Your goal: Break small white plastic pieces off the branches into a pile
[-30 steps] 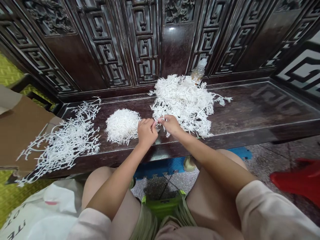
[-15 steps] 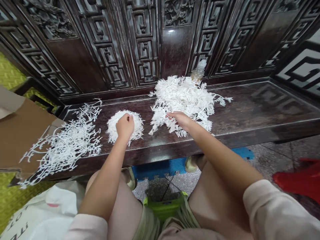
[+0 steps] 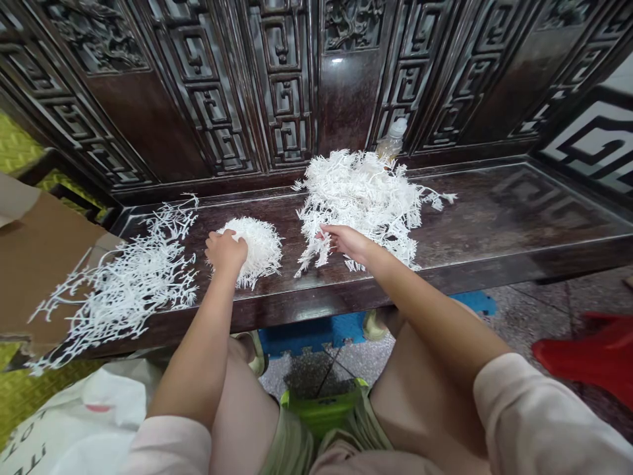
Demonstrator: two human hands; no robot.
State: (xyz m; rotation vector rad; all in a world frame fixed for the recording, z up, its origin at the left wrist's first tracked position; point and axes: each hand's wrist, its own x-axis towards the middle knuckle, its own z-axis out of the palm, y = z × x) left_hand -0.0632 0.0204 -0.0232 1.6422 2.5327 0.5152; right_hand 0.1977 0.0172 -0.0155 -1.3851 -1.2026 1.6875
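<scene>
My left hand (image 3: 226,251) rests on the left side of a small round heap of white spiky plastic bits (image 3: 260,251), its fingers spread. My right hand (image 3: 347,243) pinches a white plastic sprig (image 3: 316,249) at the front left of a big tangled pile of white plastic sprigs (image 3: 363,188). To the left lies a loose pile of thin, bare white plastic stems (image 3: 131,284), reaching over the bench end.
The dark wooden bench (image 3: 494,211) has a carved lattice back (image 3: 284,86). A clear bottle with a white cap (image 3: 393,138) stands behind the big pile. Cardboard (image 3: 44,257) and a white bag (image 3: 93,402) are at the left; a red plastic object (image 3: 588,356) sits at the right.
My left hand has moved left across the small heap, from closed to spread fingers. My right hand has shifted slightly left and down with the sprig.
</scene>
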